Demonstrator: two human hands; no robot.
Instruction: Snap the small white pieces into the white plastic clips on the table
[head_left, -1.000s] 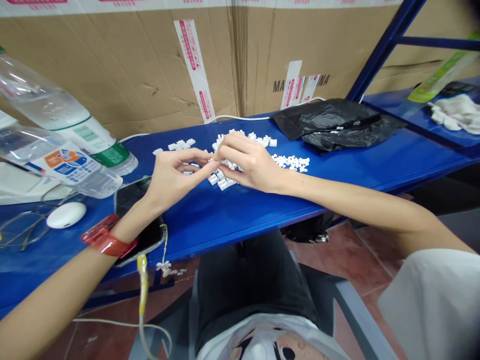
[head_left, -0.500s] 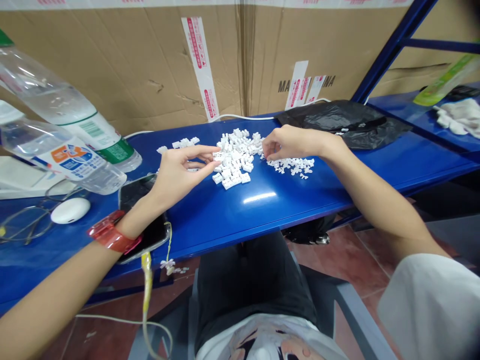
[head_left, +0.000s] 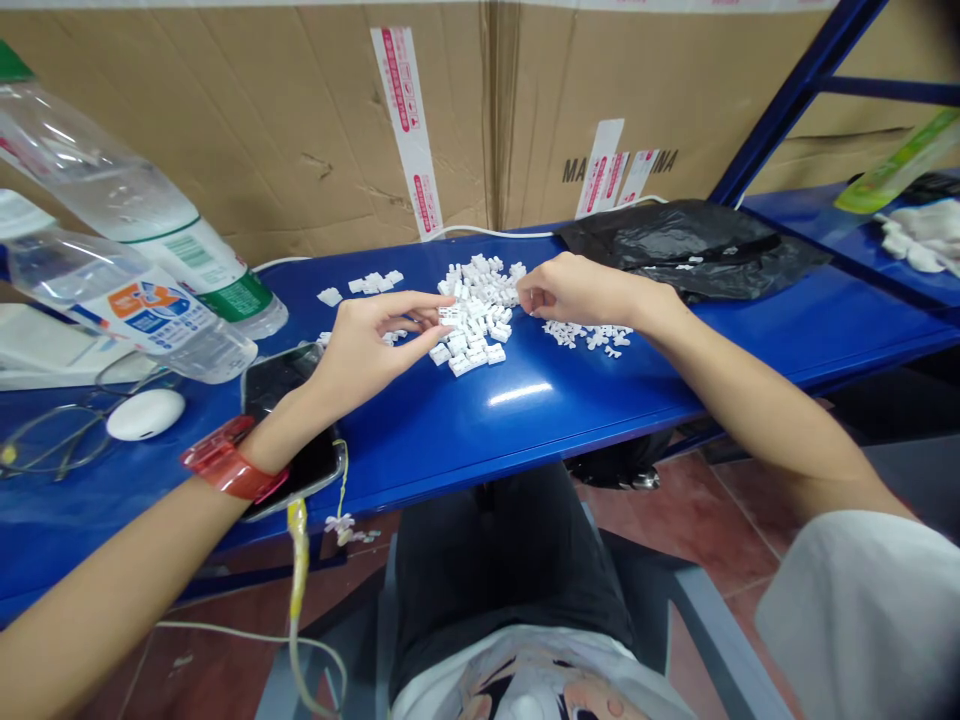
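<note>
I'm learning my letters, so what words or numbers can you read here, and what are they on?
"MA" and "NA": black letters on the cardboard box, with paper strips covering the letters between them.
Red-and-white tape strip: its print is too small to read.
Orange-and-blue bottle label: too blurred to read.
Barcode on the other bottle: its digits are too small to read.

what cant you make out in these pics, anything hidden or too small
All in the head view:
The small white pieces: too small to show their exact shape.
The right hand: its fingers hide whether it holds a piece.
The phone: the left hand and wrist cover part of it.
The carton lettering: the tape strips hide its middle.
</note>
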